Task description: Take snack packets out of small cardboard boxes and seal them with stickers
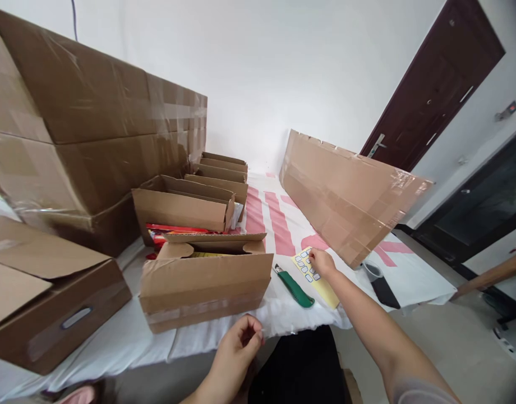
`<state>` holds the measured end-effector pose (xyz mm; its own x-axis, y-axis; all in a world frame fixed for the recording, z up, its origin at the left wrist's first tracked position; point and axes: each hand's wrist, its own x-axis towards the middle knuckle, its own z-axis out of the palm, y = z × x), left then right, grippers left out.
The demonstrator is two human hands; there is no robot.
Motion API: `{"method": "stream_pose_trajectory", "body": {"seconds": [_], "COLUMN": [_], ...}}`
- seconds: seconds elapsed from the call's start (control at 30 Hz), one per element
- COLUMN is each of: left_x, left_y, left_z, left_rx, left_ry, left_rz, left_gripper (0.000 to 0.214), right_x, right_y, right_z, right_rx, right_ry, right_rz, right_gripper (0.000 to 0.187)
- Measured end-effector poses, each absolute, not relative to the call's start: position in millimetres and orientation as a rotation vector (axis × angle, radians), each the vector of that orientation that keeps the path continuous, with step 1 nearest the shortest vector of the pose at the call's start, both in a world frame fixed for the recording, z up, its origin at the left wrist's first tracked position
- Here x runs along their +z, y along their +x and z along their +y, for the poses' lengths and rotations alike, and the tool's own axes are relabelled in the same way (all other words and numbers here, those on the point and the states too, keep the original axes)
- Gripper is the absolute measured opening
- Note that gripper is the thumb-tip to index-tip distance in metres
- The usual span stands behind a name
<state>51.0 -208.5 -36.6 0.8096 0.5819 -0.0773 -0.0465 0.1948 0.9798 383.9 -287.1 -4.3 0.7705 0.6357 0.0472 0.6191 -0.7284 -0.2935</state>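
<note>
A yellow sheet of white stickers [325, 290] lies on the table's right side. My right hand [322, 262] is on its upper part, fingertips pinched together against the stickers; whether one is lifted I cannot make out. Low at the table's front edge, my left hand [240, 347] is closed with thumb and forefinger together, and anything between them is too small to name. A green utility knife [296, 287] rests just left of the sheet. Beyond my left hand stands an open cardboard box [207, 286] with yellow contents partly visible.
More open boxes [180, 207] line up behind, one with red packets [161, 231] beside it. Large taped cartons [106, 106] are stacked at left, above another box [64, 314]. A big cardboard panel [346, 191] stands at right, near a clear cup [372, 270] and a black phone-like slab [385, 293].
</note>
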Motion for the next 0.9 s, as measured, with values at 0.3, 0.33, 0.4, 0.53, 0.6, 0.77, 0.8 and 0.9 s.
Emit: {"method": "stream_pose_trajectory", "body": {"seconds": [0.3,0.33,0.4,0.53,0.6,0.77,0.8,0.9], "left_x": [-33.7,-31.0,-25.7,-18.2,-16.2,-14.8,-15.2,-17.6], "left_y": [45.0,42.1,36.0,27.0,25.6,28.6,29.5,30.9], "left_z": [-209.0,-208.0,-205.3,-200.5,-200.3,-205.1,-205.8,-206.4], "left_rx": [0.742,0.843,1.075,1.371,1.362,1.263,1.26,1.26], "left_ry": [1.722,1.876,2.188,2.561,2.643,2.645,2.624,2.573], "left_rz": [0.422,0.366,0.173,-0.197,-0.286,-0.389,-0.367,-0.306], "left_gripper": [0.017,0.016,0.015,0.02,0.02,0.021,0.02,0.02], "right_x": [25.2,26.4,27.6,27.9,25.6,17.3,17.8,25.8], "right_y": [332.3,315.9,279.9,216.0,195.4,194.3,206.1,263.6], "right_z": [-294.5,-296.9,-304.5,-322.8,-328.2,-327.8,-327.1,-327.9], "right_rx": [0.091,0.174,0.398,0.855,1.016,1.005,0.925,0.64], "right_ry": [-2.256,-2.202,-2.096,-1.919,-1.858,-2.015,-2.072,-2.239], "right_rz": [-0.974,-0.995,-1.058,-1.167,-1.145,-1.053,-1.043,-0.958], "right_gripper": [0.032,0.038,0.048,0.062,0.059,0.026,0.021,0.011]}}
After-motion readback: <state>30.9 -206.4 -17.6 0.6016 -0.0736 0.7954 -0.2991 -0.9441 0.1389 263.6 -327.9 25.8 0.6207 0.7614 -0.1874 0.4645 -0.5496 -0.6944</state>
